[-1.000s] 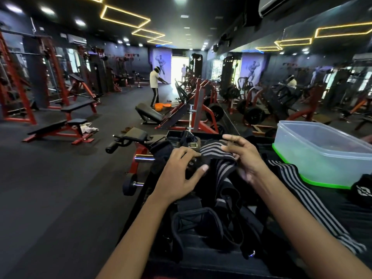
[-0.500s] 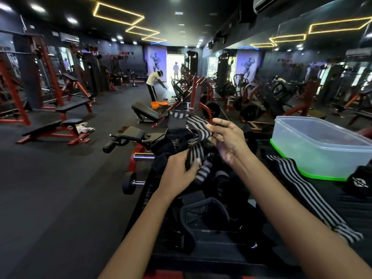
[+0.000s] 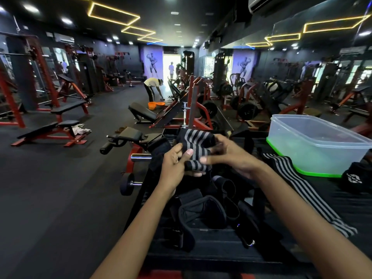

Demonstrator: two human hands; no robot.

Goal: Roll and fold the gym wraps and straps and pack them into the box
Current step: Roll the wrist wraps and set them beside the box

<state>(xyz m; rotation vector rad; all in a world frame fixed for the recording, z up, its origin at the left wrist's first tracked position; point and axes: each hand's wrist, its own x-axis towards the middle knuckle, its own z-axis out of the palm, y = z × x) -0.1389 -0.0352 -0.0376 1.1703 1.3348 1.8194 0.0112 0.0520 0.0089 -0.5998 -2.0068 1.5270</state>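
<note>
Both hands, the left hand (image 3: 177, 164) and right hand (image 3: 231, 158), are gripping and folding the first striped wrap (image 3: 196, 147), while the box (image 3: 320, 146) is sitting empty and other straps (image 3: 203, 214) are waiting on the bench (image 3: 211, 256).

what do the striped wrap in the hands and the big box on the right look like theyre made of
Striped wrap: looks like woven elastic fabric, matte, black with grey stripes; it bends softly where the left hand and right hand grip it.
Box: looks like translucent plastic, slightly glossy, with a green base edge; light passes through its cloudy walls.
</note>
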